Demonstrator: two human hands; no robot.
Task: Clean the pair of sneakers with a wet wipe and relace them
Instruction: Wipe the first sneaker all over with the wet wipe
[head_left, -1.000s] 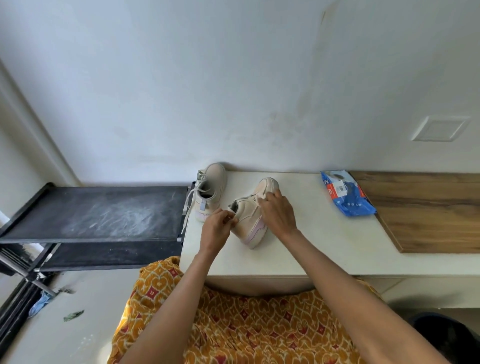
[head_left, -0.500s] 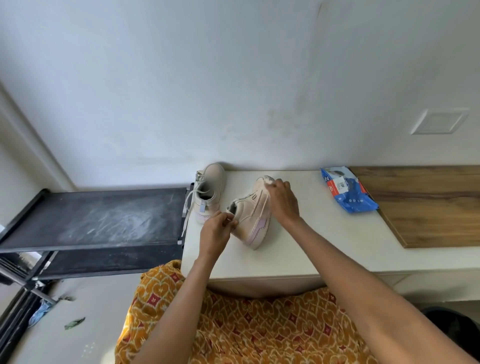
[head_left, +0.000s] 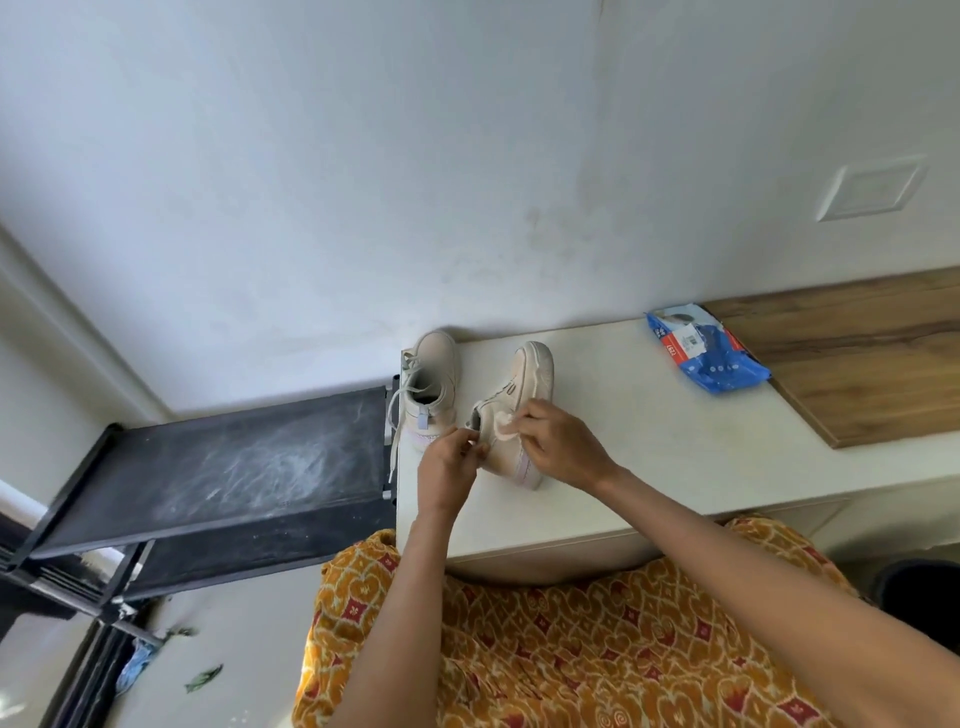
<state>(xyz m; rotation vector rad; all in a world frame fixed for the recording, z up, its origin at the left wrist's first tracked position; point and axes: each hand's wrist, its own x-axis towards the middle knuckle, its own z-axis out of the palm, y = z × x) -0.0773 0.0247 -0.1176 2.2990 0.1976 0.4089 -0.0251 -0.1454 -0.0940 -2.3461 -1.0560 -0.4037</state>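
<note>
Beige sneaker (head_left: 511, 410) lies on the desk (head_left: 649, 457) between both hands, toe pointing away. Left hand (head_left: 449, 462) pinches its heel; right hand (head_left: 558, 441) presses a wipe (head_left: 503, 425) against its side.

Showing pale beige on both sneakers (head_left: 511, 410), with a faint pink band along the sole of the nearer one and off-white laces (head_left: 400, 410) on the farther sneaker (head_left: 434, 382). Showing white on the small wipe (head_left: 503, 425). Gleaming blue with a red and white label on the wipes packet (head_left: 704, 351). Looking cream on the counter (head_left: 649, 441), brown wood-grained on the board (head_left: 872, 353). Showing black, streaked with whitish dust, on the rack (head_left: 218, 462). Glowing mustard-orange with red diamonds and cream curls on the dress (head_left: 597, 649). Staying plain white on the wall (head_left: 363, 156).
</note>
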